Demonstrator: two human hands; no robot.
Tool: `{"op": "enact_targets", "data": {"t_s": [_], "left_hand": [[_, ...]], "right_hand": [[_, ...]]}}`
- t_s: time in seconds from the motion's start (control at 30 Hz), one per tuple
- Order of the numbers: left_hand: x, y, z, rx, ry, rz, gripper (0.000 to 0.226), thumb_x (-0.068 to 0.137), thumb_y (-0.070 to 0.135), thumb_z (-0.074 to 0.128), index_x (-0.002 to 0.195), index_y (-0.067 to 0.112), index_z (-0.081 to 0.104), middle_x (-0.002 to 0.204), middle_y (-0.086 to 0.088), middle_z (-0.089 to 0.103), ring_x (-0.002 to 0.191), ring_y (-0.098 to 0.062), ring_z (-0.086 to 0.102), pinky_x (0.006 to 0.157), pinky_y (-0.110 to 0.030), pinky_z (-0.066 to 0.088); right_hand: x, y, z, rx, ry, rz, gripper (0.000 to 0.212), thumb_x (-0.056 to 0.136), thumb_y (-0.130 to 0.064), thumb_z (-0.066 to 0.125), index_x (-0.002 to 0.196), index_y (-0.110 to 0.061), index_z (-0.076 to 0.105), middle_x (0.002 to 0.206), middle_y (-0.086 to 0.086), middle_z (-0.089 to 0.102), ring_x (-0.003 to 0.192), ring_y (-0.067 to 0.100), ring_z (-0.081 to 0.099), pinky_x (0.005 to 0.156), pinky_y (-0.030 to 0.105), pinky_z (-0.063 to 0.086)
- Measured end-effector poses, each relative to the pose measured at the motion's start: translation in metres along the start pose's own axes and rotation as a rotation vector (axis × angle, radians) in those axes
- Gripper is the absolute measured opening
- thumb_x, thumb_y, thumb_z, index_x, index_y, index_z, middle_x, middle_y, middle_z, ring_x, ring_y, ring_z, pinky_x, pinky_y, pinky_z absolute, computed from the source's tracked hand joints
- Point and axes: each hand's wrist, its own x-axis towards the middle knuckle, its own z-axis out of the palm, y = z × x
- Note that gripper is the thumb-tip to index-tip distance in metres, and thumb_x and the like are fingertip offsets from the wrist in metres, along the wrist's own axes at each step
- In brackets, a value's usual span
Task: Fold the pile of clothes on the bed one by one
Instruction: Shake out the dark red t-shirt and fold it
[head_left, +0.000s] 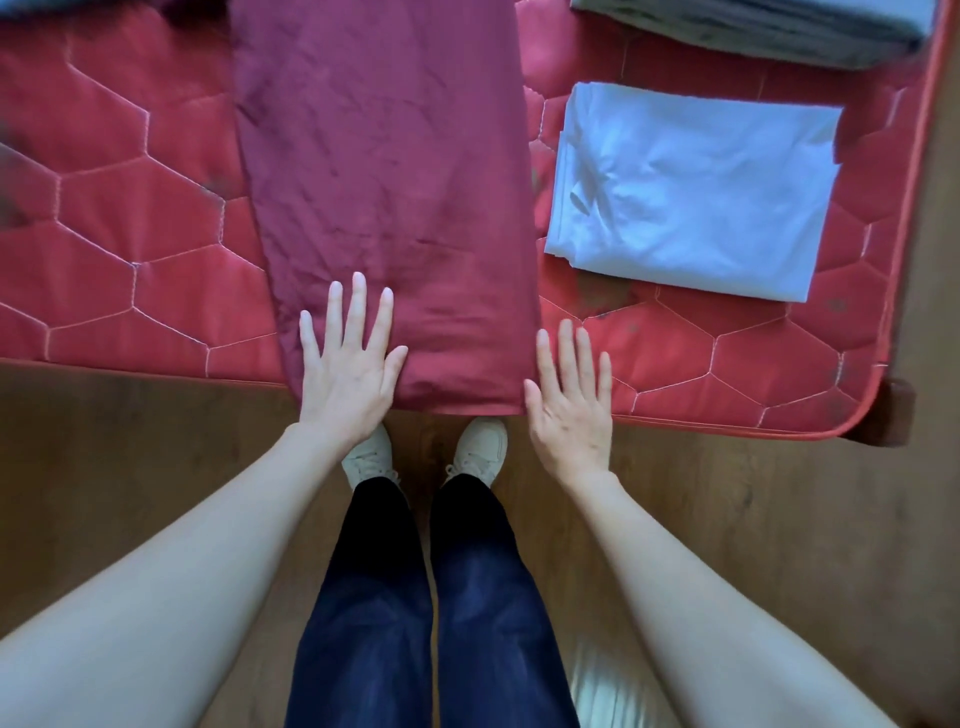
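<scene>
Bare forearms, dark navy trousers (363, 613), white lace-up sneakers (480, 449).

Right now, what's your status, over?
Both hands flat, fingers straight: left hand on maroon cloth, right hand beside its edge. Nothing in the way.

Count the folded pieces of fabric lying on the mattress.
3: the maroon cloth at centre under the left hand, the light blue cloth to its right, and a grey stack at the top right, partly cut off.
</scene>
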Motion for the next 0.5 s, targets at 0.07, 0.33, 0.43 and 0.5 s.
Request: {"op": "enact_targets", "data": {"t_s": [0.07,0.33,0.43,0.5], "left_hand": [[0.000,0.001,0.002,-0.004,0.008,-0.005,0.061,0.100,0.044,0.022,0.154,0.020,0.003,0.161,-0.009,-0.008,0.148,-0.029,-0.009,0.116,-0.057,0.001],[0.000,-0.001,0.007,-0.018,0.038,0.008,0.062,0.101,0.045,0.022,0.154,0.021,0.001,0.161,-0.008,-0.008,0.148,-0.027,-0.010,0.116,-0.057,0.000],[0.001,-0.001,0.008,0.002,0.051,0.002,0.062,0.100,0.045,0.021,0.154,0.021,0.001,0.161,-0.008,-0.008,0.148,-0.027,-0.009,0.116,-0.057,0.001],[0.001,-0.002,0.009,-0.003,0.054,0.005,0.062,0.100,0.046,0.019,0.154,0.022,0.000,0.161,-0.008,-0.008,0.148,-0.027,-0.009,0.116,-0.056,0.000]], "right_hand": [[-0.008,0.004,-0.007,0.035,-0.007,0.026,0.056,0.104,-0.039,0.020,0.154,-0.016,0.015,0.161,0.010,0.014,0.149,0.025,0.009,0.119,0.051,0.015],[0.094,-0.112,-0.032,0.241,0.157,-0.111,0.050,0.101,-0.026,0.033,0.149,-0.010,0.033,0.156,0.016,0.026,0.147,0.029,0.020,0.119,0.047,0.016],[0.126,-0.127,-0.023,0.170,0.104,-0.154,0.050,0.102,-0.030,0.030,0.150,-0.017,0.030,0.158,0.012,0.024,0.147,0.025,0.019,0.119,0.046,0.016],[0.122,-0.109,-0.014,0.101,0.104,-0.135,0.050,0.103,-0.034,0.030,0.151,-0.021,0.030,0.158,0.008,0.024,0.147,0.022,0.020,0.119,0.046,0.016]]}}
